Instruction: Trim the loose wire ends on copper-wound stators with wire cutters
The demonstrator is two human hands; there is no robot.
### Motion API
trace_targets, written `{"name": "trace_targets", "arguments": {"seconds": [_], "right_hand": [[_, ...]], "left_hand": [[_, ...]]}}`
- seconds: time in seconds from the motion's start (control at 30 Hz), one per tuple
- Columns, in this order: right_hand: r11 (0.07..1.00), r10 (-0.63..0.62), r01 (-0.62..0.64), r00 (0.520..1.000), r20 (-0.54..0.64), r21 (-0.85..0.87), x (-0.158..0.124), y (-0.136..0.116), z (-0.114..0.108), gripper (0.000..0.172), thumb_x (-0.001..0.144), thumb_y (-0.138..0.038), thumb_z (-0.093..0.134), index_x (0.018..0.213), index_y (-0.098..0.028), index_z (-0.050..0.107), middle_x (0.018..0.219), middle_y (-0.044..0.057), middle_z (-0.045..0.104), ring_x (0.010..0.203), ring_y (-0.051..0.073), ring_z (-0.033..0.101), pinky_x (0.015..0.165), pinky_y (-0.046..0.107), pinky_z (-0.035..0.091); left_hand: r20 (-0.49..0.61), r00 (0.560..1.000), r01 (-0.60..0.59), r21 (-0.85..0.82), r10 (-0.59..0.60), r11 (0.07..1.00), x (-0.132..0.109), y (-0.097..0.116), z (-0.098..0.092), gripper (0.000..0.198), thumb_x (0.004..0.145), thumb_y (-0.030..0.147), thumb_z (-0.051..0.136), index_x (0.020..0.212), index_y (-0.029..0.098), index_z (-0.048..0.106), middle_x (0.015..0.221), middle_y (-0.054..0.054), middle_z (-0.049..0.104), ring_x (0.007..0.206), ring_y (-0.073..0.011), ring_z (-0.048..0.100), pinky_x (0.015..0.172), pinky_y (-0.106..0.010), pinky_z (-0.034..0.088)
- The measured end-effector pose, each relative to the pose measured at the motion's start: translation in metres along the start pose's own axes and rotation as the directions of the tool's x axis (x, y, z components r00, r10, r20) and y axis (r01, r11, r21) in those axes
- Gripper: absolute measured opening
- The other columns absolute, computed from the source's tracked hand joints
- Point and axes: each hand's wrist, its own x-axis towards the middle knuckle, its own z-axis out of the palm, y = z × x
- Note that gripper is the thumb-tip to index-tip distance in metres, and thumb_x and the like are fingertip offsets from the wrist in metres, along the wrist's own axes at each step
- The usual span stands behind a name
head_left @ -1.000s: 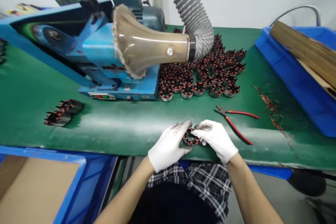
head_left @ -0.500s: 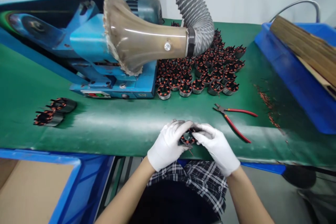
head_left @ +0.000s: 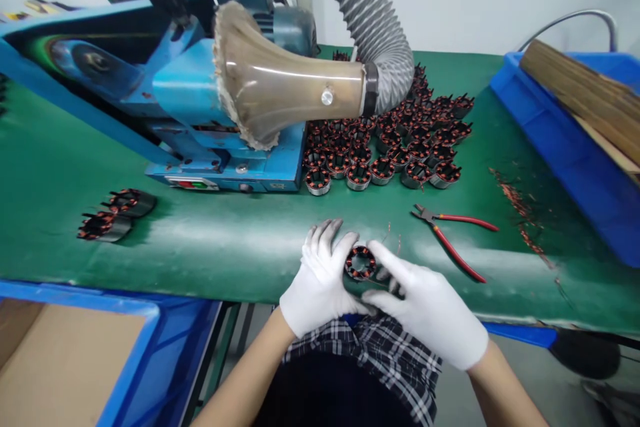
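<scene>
Hands in white gloves, left hand (head_left: 320, 283) and right hand (head_left: 430, 310), together pinch one copper-wound stator (head_left: 360, 262).

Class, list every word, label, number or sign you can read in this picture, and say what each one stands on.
None can be read.
Control panel on the blue machine: red and green marks, too small to read.
Yellow label at the machine's far left top: too blurred to read.
Wound coil between the left hand and right hand: no print shows.
</scene>
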Motion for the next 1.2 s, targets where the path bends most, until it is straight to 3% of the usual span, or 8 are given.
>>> {"name": "trace_targets", "arguments": {"seconds": [0.1,0.2,0.37,0.47,0.67,0.83,1.0,1.2], "right_hand": [[0.955,-0.031,0.087,0.980,0.199,-0.282,0.007,0.001,0.008,0.057,0.086,-0.030,0.043,0.138,-0.016,0.024,0.070,0.006,0.064,0.056,0.021,0.057,0.051,0.029,0.037],[0.965,-0.023,0.095,0.959,0.282,-0.246,0.013,0.006,0.006,0.048,0.087,-0.024,0.036,0.133,-0.010,0.028,0.066,0.005,0.063,0.054,0.020,0.056,0.049,0.027,0.034],[0.939,0.010,0.050,0.985,0.172,-0.340,0.006,0.011,0.006,0.035,0.087,-0.024,0.034,0.115,-0.005,0.044,0.068,0.010,0.062,0.058,0.023,0.056,0.051,0.030,0.035],[0.931,0.036,-0.024,0.999,0.027,-0.365,-0.001,0.015,0.016,0.029,0.089,-0.026,0.031,0.102,-0.010,0.052,0.073,0.011,0.063,0.061,0.023,0.057,0.054,0.030,0.037],[0.983,0.176,-0.165,0.971,-0.164,0.079,-0.005,0.020,0.027,0.023,0.088,-0.032,0.038,0.073,-0.021,0.052,0.055,-0.002,0.053,0.049,0.013,0.049,0.050,0.023,0.037],[0.811,0.348,-0.299,0.937,-0.005,0.503,-0.002,0.015,0.019,0.030,0.082,-0.033,0.048,0.056,-0.019,0.044,0.043,-0.006,0.045,0.036,0.008,0.038,0.040,0.020,0.032],[0.647,0.429,-0.379,0.898,0.095,0.662,-0.001,0.018,0.011,0.032,0.077,-0.033,0.054,0.051,-0.017,0.046,0.039,-0.005,0.046,0.032,0.007,0.036,0.034,0.018,0.027],[0.615,0.521,-0.091,0.793,-0.316,0.784,-0.011,0.042,-0.017,0.022,0.075,-0.037,0.058,0.071,-0.016,0.055,0.045,-0.004,0.051,0.035,0.009,0.043,0.035,0.020,0.033]], "left_hand": [[0.010,0.989,-0.144,-0.124,0.147,0.982,0.005,0.008,-0.011,0.108,0.050,0.060,0.069,0.131,0.010,0.018,0.135,-0.026,0.020,0.127,-0.0402,0.018,0.099,-0.054,0.027],[0.093,0.961,-0.236,-0.213,0.260,0.948,0.019,0.017,-0.019,0.098,0.059,0.045,0.069,0.134,0.014,0.013,0.137,-0.020,0.024,0.128,-0.0331,0.023,0.101,-0.046,0.030],[0.309,0.898,-0.242,-0.246,0.313,0.938,0.035,0.019,-0.021,0.063,0.075,0.013,0.054,0.130,0.020,0.025,0.131,-0.010,0.038,0.118,-0.0225,0.040,0.096,-0.035,0.037],[0.338,0.909,-0.197,-0.173,0.246,0.965,0.033,0.018,-0.017,0.045,0.078,0.010,0.050,0.120,0.021,0.037,0.116,-0.006,0.049,0.105,-0.0203,0.048,0.089,-0.034,0.041],[0.331,0.925,-0.188,-0.036,0.190,0.981,0.027,0.022,-0.014,0.016,0.084,0.021,0.047,0.100,0.018,0.049,0.106,-0.005,0.049,0.095,-0.0210,0.046,0.081,-0.035,0.041],[0.319,0.928,-0.200,-0.012,0.193,0.980,0.027,0.025,-0.011,0.014,0.086,0.023,0.043,0.097,0.018,0.049,0.103,-0.004,0.050,0.091,-0.0213,0.046,0.077,-0.035,0.038],[0.284,0.941,-0.200,0.036,0.182,0.979,0.025,0.027,-0.002,0.013,0.086,0.023,0.040,0.091,0.020,0.052,0.103,-0.004,0.053,0.091,-0.0220,0.045,0.075,-0.036,0.037],[0.229,0.962,-0.170,0.067,0.151,0.983,0.022,0.029,0.003,0.013,0.084,0.017,0.042,0.088,0.021,0.054,0.101,-0.003,0.053,0.089,-0.0212,0.045,0.073,-0.035,0.036]]}}
